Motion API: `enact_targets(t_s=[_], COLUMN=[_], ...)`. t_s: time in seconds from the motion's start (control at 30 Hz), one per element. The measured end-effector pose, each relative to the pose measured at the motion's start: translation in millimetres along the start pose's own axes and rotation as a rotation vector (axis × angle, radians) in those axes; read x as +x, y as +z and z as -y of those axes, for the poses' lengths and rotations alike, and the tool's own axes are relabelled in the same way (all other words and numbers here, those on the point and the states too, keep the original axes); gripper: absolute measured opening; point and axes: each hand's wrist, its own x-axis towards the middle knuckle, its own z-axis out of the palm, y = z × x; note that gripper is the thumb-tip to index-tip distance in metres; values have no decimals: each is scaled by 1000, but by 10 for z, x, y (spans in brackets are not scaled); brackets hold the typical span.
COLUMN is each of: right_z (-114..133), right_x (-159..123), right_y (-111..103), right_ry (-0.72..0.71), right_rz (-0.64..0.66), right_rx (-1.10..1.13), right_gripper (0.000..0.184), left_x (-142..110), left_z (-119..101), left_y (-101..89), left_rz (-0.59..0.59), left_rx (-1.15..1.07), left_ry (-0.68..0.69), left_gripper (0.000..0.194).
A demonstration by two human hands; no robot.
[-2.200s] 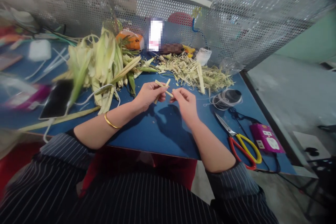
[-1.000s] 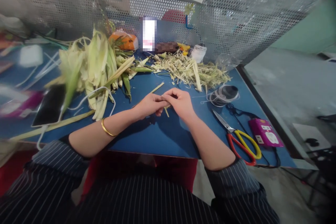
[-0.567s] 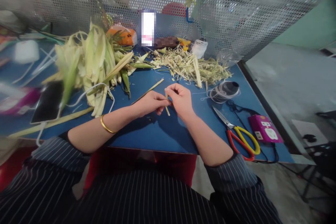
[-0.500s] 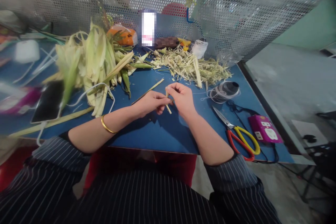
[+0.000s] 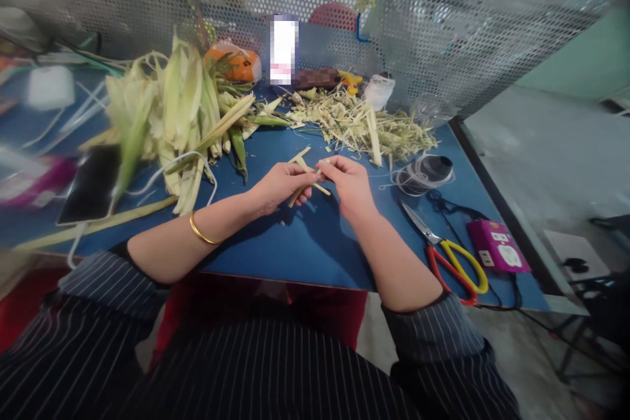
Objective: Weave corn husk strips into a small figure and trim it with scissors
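Over the middle of a blue table (image 5: pixel 295 243), my left hand (image 5: pixel 278 185) and my right hand (image 5: pixel 349 185) meet, both closed on thin pale husk strips (image 5: pixel 306 168). The strips cross between my fingertips and stick out toward the back and down to the right. A gold bangle (image 5: pixel 201 231) sits on my left wrist. A heap of pale green corn husks (image 5: pixel 172 111) lies behind my left hand. Shredded husk scraps (image 5: pixel 364 128) are piled behind my right hand.
Red and yellow scissors (image 5: pixel 450 259) lie right of my right forearm, with a thread spool (image 5: pixel 426 172) behind them and a pink power strip (image 5: pixel 497 252) near the right edge. A dark phone (image 5: pixel 91 185) with a white cable lies at the left. A perforated metal screen (image 5: pixel 443 33) walls the back.
My hands have lifted slightly toward the back and the strips now cross in an X shape between my fingers. The long strip that trailed to the left is now folded shorter.
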Motion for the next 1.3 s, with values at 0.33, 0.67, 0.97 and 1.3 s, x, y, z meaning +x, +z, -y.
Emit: enact_targets(t_s=[0.33, 0.67, 0.97, 1.3], right_z=[8, 88, 45, 94], right_x=[12, -71, -89, -3], right_y=[-34, -8, 24, -60], right_ry=[-132, -393, -442, -290], right_rz=[23, 136, -16, -34], right_rx=[-226, -496, -393, -225], right_gripper=[11, 12, 20, 15], left_x=[-65, -77, -104, -43], left_z=[-54, -30, -77, 0], left_y=[40, 80, 47, 24], left_rz=[-3, 13, 123, 100], left_rx=[165, 361, 420, 138], left_ry=[92, 103, 155, 63], left_gripper=[33, 23, 34, 23])
